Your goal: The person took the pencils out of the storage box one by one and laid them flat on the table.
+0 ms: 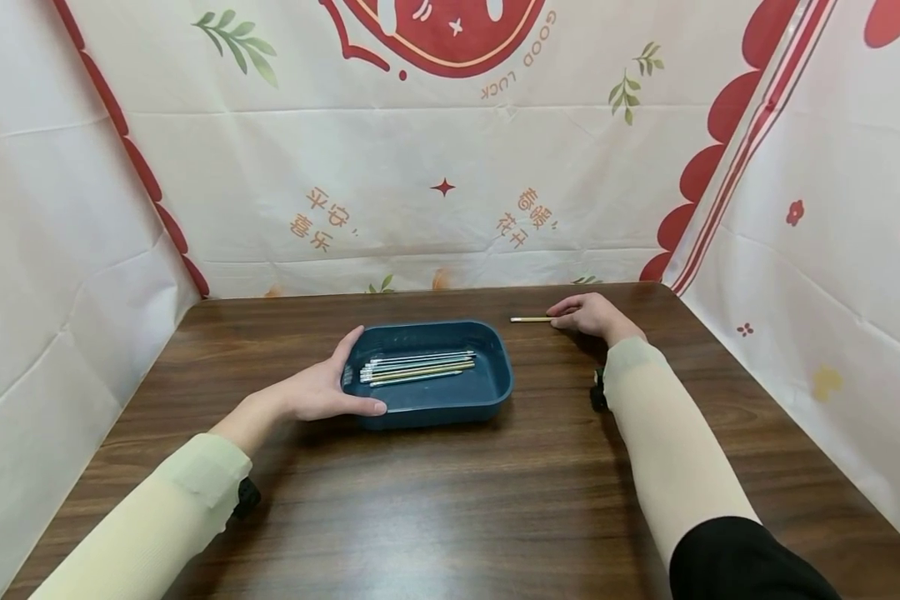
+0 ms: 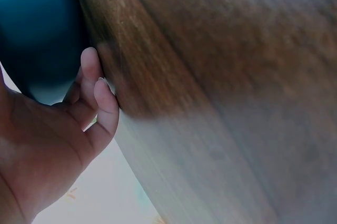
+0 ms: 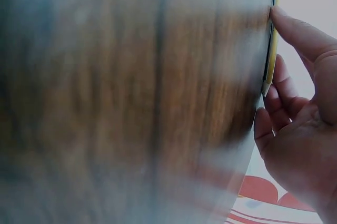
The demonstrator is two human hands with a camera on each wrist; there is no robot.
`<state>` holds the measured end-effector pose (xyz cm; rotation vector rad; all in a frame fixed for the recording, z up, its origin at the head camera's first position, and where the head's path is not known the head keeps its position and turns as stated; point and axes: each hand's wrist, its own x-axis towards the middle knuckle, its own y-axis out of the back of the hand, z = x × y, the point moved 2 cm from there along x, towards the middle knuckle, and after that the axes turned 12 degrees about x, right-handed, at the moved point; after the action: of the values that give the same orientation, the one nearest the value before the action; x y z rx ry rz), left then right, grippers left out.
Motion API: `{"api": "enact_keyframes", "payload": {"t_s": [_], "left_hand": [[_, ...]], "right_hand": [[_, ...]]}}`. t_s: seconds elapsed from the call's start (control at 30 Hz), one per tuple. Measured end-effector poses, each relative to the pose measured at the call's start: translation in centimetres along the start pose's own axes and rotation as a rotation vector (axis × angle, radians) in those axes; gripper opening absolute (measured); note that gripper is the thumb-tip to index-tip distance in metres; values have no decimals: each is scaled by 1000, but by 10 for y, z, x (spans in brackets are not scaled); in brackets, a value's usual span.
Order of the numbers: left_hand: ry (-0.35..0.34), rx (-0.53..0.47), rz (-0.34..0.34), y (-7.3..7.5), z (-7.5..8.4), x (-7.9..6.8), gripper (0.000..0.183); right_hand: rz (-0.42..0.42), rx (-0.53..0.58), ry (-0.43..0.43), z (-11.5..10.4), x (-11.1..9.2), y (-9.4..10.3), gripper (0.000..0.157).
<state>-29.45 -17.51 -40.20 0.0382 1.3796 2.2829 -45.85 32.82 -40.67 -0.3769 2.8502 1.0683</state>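
Observation:
A dark blue plastic box (image 1: 500, 383) stands on the table, with several slim pencils (image 1: 420, 367) lying lengthwise inside. My left hand (image 1: 322, 387) grips the box's left end, the thumb along the front side and the fingers toward the back corner. In the left wrist view, the hand (image 2: 52, 139) is against the blue wall of the box (image 2: 39, 29). Right of the box, my right hand (image 1: 588, 317) pinches a yellow pencil (image 1: 528, 319) low at the tabletop, its pale end pointing left. The right wrist view shows the thumb on the pencil (image 3: 274, 50) near its pointed tip.
The brown wood-grain table (image 1: 450, 500) has its back edge just beyond the right hand. A white printed cloth (image 1: 405, 150) hangs behind it, with more cloth at both sides. Dark wrist devices (image 1: 598, 392) sit under the sleeves.

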Motion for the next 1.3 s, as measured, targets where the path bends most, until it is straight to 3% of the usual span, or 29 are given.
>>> {"api": "enact_keyframes", "payload": {"t_s": [0.37,0.57,0.7,1.03,1.3], "left_hand": [[4,5,0,4,5,-1,140],[1,2,-2,3,5,-1,140],[5,4,-6,2,5,-2,140],[16,9,-4,0,4,-3,139],[7,18,-1,0,5,-3,140]], "right_hand": [[28,30,42,-24,-30,14,48],[31,127,33,-32,-37,17,54],[23,119,79,-39,-41,17,54],[92,122,196,-67,-62,3,50],[42,178,285,-92,-73,-19,42]]}}
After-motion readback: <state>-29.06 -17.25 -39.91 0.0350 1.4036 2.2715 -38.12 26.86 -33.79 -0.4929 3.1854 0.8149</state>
